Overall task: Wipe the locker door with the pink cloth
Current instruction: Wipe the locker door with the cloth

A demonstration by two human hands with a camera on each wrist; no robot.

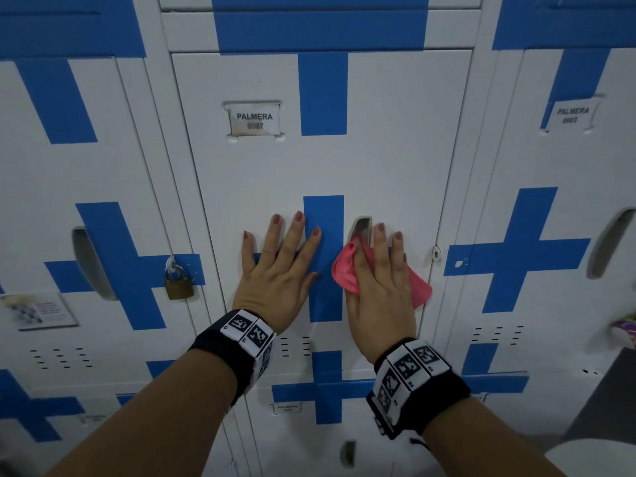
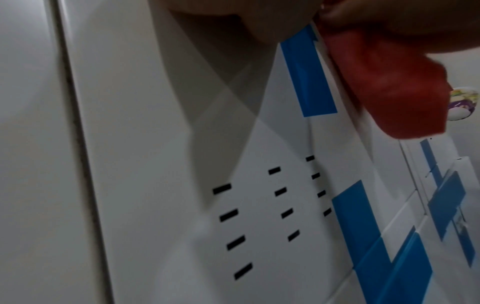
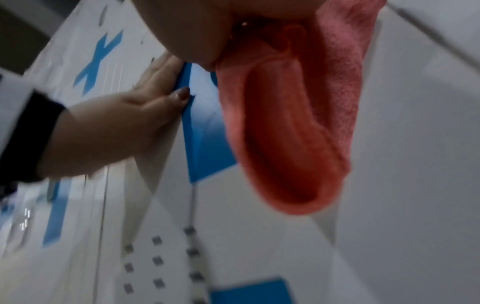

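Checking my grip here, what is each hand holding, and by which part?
The right hand presses the pink cloth flat against the locker door, fingers over its middle. The left hand holds nothing, resting flat on the door.

White neighbouring lockers [image 1: 86, 173] with blue crosses; one carries a brass padlock [image 1: 179, 282].

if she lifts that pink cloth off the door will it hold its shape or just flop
Probably flop: the pink cloth hangs in loose folds below the right hand. It looks light, a thin bunched terry. It likely grips rather than slips, given the fuzzy nap seen from the right wrist.
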